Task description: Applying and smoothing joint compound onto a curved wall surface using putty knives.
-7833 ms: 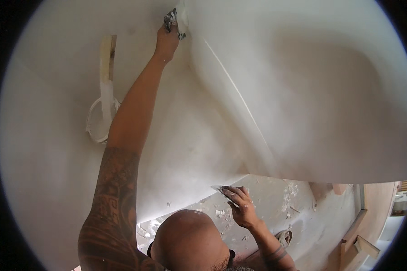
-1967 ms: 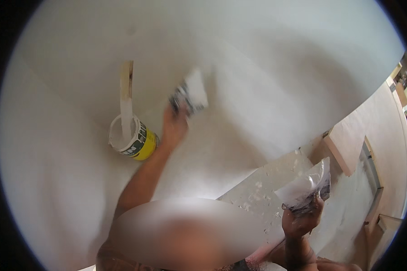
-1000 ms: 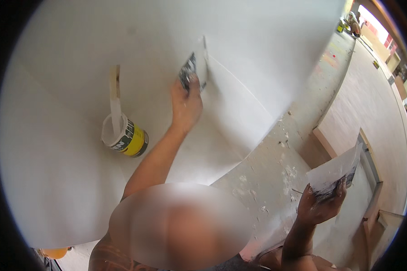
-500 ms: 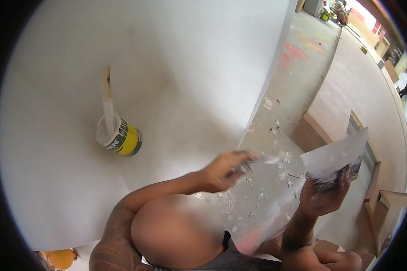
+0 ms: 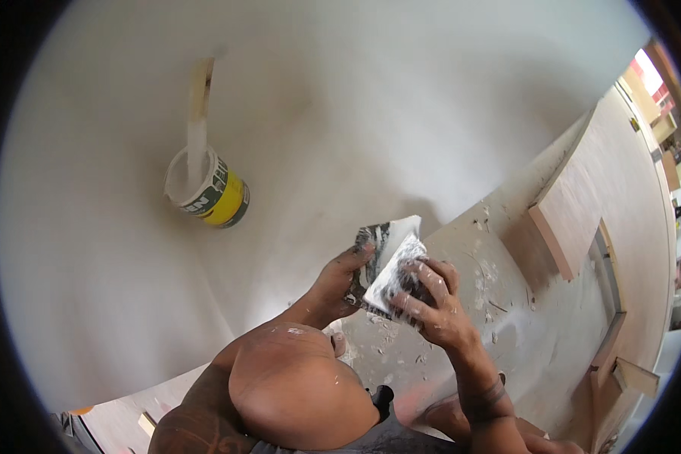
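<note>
My left hand is closed round a flat putty scraper smeared dark and white, its thumb lying over the face. Over that blade, my right hand grips a second putty scraper, coated with thick white putty, its fingers spread across the back. The two blades overlap and seem to touch. White putty marks the right fingers. Off to the left stands a green, yellow and white tub with white paste inside. A flat stick leans upright out of it.
Smooth white panels spread behind the tub. The grey floor is littered with dried putty crumbs. To the right lies a large pale wooden panel with an edged cutout. My bent knee rises between my arms.
My right hand has swung left with its scraper and now lies over the one in my left hand. Earlier they were apart. The view has shifted, showing more white panel.
</note>
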`<state>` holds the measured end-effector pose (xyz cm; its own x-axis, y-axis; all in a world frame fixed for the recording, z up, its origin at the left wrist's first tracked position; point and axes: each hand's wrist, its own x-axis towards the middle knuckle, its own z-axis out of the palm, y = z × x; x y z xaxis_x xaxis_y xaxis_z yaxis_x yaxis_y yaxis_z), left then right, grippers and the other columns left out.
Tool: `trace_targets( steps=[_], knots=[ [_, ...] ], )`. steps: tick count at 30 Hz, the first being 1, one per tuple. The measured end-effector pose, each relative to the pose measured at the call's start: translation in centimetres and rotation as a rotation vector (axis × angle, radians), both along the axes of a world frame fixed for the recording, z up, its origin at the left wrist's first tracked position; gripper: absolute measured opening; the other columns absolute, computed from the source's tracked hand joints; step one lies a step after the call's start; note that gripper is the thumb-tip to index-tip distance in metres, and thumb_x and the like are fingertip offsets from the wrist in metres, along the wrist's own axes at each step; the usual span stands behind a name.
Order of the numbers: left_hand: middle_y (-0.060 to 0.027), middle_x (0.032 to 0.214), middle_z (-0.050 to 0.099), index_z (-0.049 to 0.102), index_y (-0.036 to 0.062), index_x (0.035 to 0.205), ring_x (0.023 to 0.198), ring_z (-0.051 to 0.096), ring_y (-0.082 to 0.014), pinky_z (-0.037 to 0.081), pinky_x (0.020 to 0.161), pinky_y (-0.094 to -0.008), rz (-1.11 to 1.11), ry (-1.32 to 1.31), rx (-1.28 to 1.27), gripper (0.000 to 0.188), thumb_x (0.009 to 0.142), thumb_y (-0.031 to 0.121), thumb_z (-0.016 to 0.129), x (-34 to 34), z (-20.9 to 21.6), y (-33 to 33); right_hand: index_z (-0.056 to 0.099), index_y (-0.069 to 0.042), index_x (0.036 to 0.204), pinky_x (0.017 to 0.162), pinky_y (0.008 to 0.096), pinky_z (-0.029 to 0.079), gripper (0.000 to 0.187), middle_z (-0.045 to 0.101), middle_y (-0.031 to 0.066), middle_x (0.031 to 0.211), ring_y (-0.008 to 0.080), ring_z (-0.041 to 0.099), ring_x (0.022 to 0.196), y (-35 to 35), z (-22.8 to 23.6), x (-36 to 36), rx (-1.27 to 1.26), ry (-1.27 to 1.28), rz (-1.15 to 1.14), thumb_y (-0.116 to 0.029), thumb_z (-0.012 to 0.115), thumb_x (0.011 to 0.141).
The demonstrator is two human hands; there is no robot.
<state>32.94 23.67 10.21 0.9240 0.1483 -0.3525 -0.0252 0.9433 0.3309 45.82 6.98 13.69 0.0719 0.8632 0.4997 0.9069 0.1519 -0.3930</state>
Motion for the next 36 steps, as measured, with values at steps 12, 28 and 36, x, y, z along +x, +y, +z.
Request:
trace_targets(
  steps=[12,28,36],
  knots=[
    [-0.0096,0.120,0.065,0.054,0.0039,0.128,0.108,0.065,-0.0240,0.052,0.097,-0.0432,0.591,0.090,0.085,0.042,0.098,0.032,0.061,-3.4,-4.4,6.2,0.060,-0.022,0.131,0.105,0.0492,0.035,0.061,0.051,0.0133,0.138,0.0340,0.045,0.127,1.7,-5.5,2.8,-0.462,-0.113,-0.180,0.004,0.064,0.076],
    [-0.0043,0.090,0.064,0.061,-0.0050,0.111,0.079,0.052,-0.0123,0.046,0.071,-0.0296,0.786,0.553,1.312,0.039,0.105,0.031,0.048,7.4,-11.5,31.6,0.054,-0.010,0.135,0.101,0.0480,0.041,0.064,0.054,0.0147,0.134,0.0385,0.049,0.118,3.1,-7.4,1.5,-0.469,0.291,-0.181,0.010,0.061,0.075],
    [-0.0100,0.106,0.068,0.059,-0.0049,0.121,0.093,0.057,-0.0157,0.045,0.086,-0.0302,0.835,0.414,1.349,0.036,0.105,0.025,0.047,14.4,-11.3,40.6,0.054,-0.005,0.133,0.099,0.0463,0.044,0.058,0.055,0.0165,0.133,0.0393,0.051,0.117,3.8,-8.4,2.0,-0.536,0.331,-0.214,0.010,0.064,0.078]
  ],
)
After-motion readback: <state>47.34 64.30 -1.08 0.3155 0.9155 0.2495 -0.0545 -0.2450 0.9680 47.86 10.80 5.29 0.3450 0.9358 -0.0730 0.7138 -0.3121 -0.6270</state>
